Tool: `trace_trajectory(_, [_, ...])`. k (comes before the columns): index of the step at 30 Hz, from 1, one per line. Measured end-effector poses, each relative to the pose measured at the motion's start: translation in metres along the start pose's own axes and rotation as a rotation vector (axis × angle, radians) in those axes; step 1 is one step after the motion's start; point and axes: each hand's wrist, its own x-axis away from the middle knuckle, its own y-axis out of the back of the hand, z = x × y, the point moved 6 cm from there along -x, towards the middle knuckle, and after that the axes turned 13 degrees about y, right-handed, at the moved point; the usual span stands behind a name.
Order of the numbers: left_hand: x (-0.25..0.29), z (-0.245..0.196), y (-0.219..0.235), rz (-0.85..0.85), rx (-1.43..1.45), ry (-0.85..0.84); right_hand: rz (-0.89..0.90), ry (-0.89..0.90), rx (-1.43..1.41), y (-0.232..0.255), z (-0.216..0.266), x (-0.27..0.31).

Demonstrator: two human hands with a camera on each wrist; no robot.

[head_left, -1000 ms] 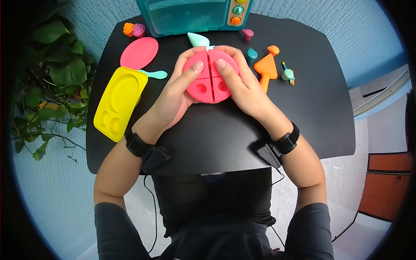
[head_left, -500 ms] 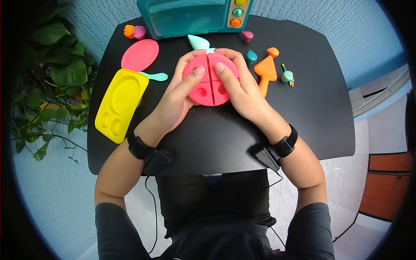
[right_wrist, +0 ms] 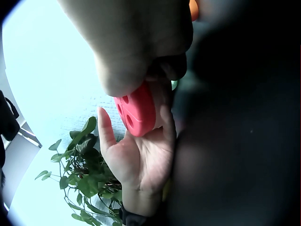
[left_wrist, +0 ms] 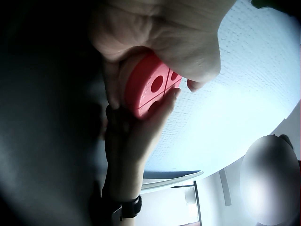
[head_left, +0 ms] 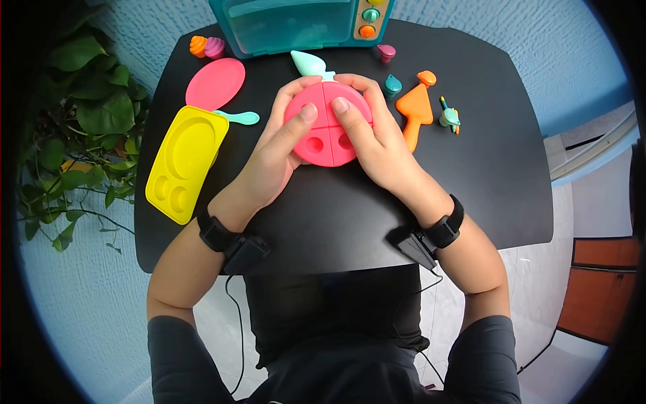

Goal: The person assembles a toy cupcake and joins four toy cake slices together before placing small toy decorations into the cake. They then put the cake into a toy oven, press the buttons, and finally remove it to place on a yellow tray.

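A round pink toy cake (head_left: 324, 135) made of wedge pieces, with round hollows in its top, sits between both hands in the head view. My left hand (head_left: 270, 156) grips its left side, thumb on top and fingers curled round the far edge. On the right side my right hand (head_left: 378, 145) grips it the same way. The pieces meet closely along thin seams. In the left wrist view the pink cake (left_wrist: 153, 84) shows edge-on between the palms. Just beyond the fingertips lies a mint-green spatula-like tool (head_left: 309, 64).
A yellow tray (head_left: 187, 165), pink plate (head_left: 215, 84) and mint spoon (head_left: 243, 118) lie on the left. A teal toy oven (head_left: 289, 27) stands at the back. To the right are an orange server (head_left: 415, 108) and several small toppings, including a teal one (head_left: 393, 85).
The gap between the cake's two halves has closed as both hands pressed them together. The hands otherwise stay in nearly the same place.
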Motion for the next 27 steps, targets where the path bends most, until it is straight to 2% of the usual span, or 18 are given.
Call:
trace_trajectory(4, [0.0,-0.001,-0.001,0.01,-0.009,-0.003,0.012,-0.041,-0.045,-0.001,-0.004,0.0])
trace_trajectory(8, [-0.003,-0.004,0.0,0.008,0.031,-0.004,-0.007,0.028,-0.04,0.0,-0.003,-0.002])
trace_trajectory(10, [-0.002,-0.003,0.002,0.008,0.053,0.008,0.029,-0.061,-0.043,0.0,-0.003,-0.001])
trace_trajectory(13, [-0.004,-0.002,0.003,0.021,0.079,0.021,0.04,-0.075,-0.103,0.0,-0.001,-0.002])
trace_trajectory(17, [-0.008,-0.004,0.01,-0.018,0.107,-0.055,0.121,-0.041,-0.156,-0.004,0.004,0.0])
trace_trajectory(19, [-0.009,-0.004,0.014,-0.056,0.104,-0.087,0.174,0.202,0.084,-0.005,0.007,-0.001])
trace_trajectory(22, [-0.011,-0.004,0.02,-0.145,0.135,-0.084,0.232,0.29,0.227,-0.007,0.012,-0.001])
trace_trajectory(23, [-0.011,-0.004,0.022,-0.186,0.116,-0.095,0.203,0.346,0.296,-0.007,0.017,-0.001])
trace_trajectory(26, [-0.01,-0.005,0.021,-0.252,0.09,-0.119,0.194,0.376,0.328,-0.006,0.018,-0.003])
trace_trajectory(27, [-0.008,-0.006,0.022,-0.289,0.002,-0.146,0.194,0.37,0.326,-0.007,0.018,-0.002])
